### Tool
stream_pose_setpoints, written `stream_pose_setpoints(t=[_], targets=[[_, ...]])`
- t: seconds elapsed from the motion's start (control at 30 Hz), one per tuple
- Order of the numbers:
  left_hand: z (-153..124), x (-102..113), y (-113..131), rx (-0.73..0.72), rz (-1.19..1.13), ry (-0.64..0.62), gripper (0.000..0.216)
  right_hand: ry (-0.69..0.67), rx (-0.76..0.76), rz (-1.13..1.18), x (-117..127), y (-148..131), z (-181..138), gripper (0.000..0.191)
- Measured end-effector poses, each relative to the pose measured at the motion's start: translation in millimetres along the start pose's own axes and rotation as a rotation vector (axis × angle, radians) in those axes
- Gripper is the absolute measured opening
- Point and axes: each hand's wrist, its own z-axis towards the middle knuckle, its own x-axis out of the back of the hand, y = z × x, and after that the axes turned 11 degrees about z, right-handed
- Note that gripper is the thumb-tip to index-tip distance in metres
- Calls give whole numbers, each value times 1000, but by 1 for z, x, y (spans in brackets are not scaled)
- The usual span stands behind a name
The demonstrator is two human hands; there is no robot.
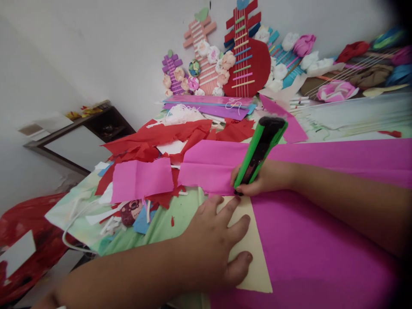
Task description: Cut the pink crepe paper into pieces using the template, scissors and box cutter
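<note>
My left hand (214, 242) lies flat, fingers spread, pressing on a cream card template (252, 257) that rests on a large sheet of pink crepe paper (315, 240). My right hand (264, 178) is closed round a green and black utility knife (259, 150). The knife's tip touches the pink paper at the top corner of the cream card, just beyond my left fingertips. A folded part of the pink paper (209, 165) lies behind the knife.
Torn red paper (154, 141) and a pink piece (141, 178) lie on the green table cover (167, 223). Paper guitars with flowers (246, 56) lean on the wall. White strips and scraps (111, 221) sit at the table's left edge. A dark shelf (96, 124) stands beyond.
</note>
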Motion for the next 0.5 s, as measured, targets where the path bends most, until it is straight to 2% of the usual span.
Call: stream_pose_setpoints(t=[0.5], targets=[[0,-2,-2,-3,-14,9,54,-6,1,43,5,-3,-4,15]])
